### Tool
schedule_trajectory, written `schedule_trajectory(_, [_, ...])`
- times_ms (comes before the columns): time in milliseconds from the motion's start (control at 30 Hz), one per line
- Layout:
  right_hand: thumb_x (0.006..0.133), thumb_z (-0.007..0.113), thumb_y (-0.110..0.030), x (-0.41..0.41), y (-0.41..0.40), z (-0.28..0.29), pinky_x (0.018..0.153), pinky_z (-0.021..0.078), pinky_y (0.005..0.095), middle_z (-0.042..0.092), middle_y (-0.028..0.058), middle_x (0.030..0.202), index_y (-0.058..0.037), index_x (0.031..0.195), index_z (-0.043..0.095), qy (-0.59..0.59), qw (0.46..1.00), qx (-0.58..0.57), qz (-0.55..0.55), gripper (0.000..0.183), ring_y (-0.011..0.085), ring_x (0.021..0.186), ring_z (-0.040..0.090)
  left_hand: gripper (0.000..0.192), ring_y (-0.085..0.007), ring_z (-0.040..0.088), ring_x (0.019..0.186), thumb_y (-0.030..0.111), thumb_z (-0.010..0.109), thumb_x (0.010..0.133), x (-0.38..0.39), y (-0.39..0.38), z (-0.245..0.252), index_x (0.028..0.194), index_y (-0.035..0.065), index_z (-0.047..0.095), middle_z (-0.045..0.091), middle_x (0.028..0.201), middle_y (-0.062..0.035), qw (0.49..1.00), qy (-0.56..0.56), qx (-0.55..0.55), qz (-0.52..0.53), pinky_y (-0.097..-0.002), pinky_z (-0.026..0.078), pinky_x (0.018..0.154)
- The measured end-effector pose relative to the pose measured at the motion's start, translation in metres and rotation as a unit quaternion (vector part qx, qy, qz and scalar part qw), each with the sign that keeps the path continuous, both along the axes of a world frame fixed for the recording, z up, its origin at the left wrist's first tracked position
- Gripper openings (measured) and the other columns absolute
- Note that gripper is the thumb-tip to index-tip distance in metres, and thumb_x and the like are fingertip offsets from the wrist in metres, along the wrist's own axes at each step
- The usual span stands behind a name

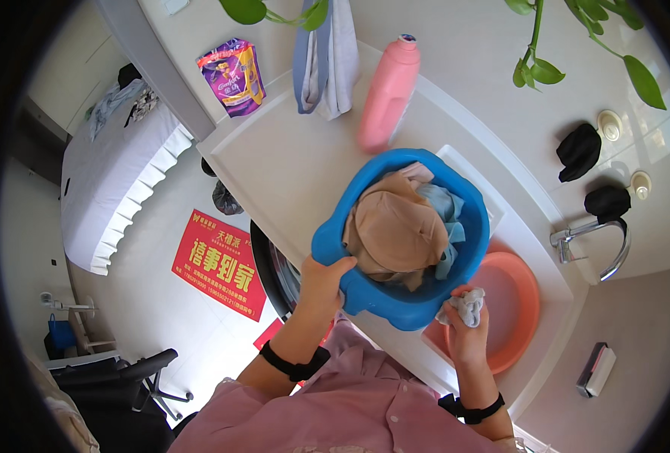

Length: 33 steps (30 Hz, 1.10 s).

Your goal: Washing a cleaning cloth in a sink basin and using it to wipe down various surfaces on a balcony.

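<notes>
A blue plastic basin (pixel 340 218) holds a bunched beige garment (pixel 400 226) and a light blue cloth (pixel 454 232). My left hand (pixel 323 283) grips the basin's near left rim, thumb over the edge. Around a crumpled light grey cloth (pixel 471 307) my right hand (pixel 466 328) is closed, close against the basin's near right side; whether it also bears on the rim cannot be told. Partly under the blue basin, an orange basin (pixel 530 328) with cloudy liquid stands in the sink.
A pink bottle (pixel 389 93) stands beyond the blue basin on the white counter (pixel 272 147), near a hanging towel (pixel 340 62) and a purple pouch (pixel 233 79). The chrome faucet (pixel 612 226) is at the right. Black cloths hang on the wall; leaves dangle above.
</notes>
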State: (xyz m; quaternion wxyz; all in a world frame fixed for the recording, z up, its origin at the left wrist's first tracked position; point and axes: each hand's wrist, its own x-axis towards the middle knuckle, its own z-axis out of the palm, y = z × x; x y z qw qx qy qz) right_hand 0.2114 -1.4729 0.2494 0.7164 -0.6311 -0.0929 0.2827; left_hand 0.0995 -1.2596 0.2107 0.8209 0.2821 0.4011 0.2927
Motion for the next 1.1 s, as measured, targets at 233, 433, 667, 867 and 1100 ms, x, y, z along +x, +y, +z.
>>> schedule_trajectory(233, [0.083,0.065,0.007,-0.011,0.034,-0.003,0.072,0.0447,0.0236,0.053,-0.0006,0.097,-0.0056,0.102,0.056,0.005,0.996,-0.019,0.089,0.025,0.0095,0.083,0.053,0.034,-0.0184,0.065,0.082,-0.01,0.067,0.074,-0.043,0.026,0.001,0.107,-0.0045,0.061,0.066,0.095,-0.0094,0.998,0.018,0.047,0.047,-0.0304,0.054,0.075])
schedule_trajectory(433, [0.083,0.066,0.007,-0.018,0.066,-0.017,0.08,0.0461,0.0251,0.056,0.0004,0.101,-0.0053,0.108,0.055,0.01,0.991,-0.007,0.135,0.03,0.0103,0.092,0.054,0.043,-0.0202,0.065,0.085,-0.008,0.068,0.072,-0.063,0.061,0.001,0.113,-0.0052,0.058,0.065,0.098,-0.0105,0.994,0.043,0.082,0.063,-0.0321,0.054,0.078])
schedule_trajectory(667, [0.088,0.066,-0.001,-0.016,0.102,-0.004,0.087,0.0434,0.0245,0.055,-0.0005,0.106,-0.0078,0.111,0.054,-0.022,0.969,-0.04,0.244,0.027,0.0095,0.098,0.052,0.051,-0.024,0.062,0.097,-0.006,0.07,0.07,-0.075,0.108,-0.011,0.118,-0.0038,0.055,0.063,0.106,-0.0133,0.993,0.044,0.08,0.075,-0.0348,0.052,0.086])
schedule_trajectory(867, [0.09,0.068,-0.01,0.018,0.089,-0.015,0.088,0.0444,0.0256,0.058,0.0021,0.11,-0.0073,0.119,0.053,-0.091,0.95,-0.058,0.292,0.033,0.0114,0.1,0.055,0.087,-0.0308,0.049,0.123,0.006,0.071,0.079,-0.06,0.095,0.008,0.151,0.0057,0.021,0.044,0.139,-0.0193,0.936,0.223,0.26,0.082,-0.0418,0.046,0.099])
schedule_trajectory(1100, [0.088,0.068,-0.01,0.079,0.057,0.003,0.07,0.0557,0.0286,0.059,0.0076,0.109,-0.0052,0.128,0.045,-0.041,0.975,-0.148,0.159,0.046,0.0139,0.099,0.06,0.064,-0.0325,0.036,0.138,0.01,0.068,0.08,-0.014,0.009,0.06,0.141,0.0095,0.047,0.037,0.149,-0.018,0.708,0.141,0.669,-0.174,-0.0412,0.029,0.112])
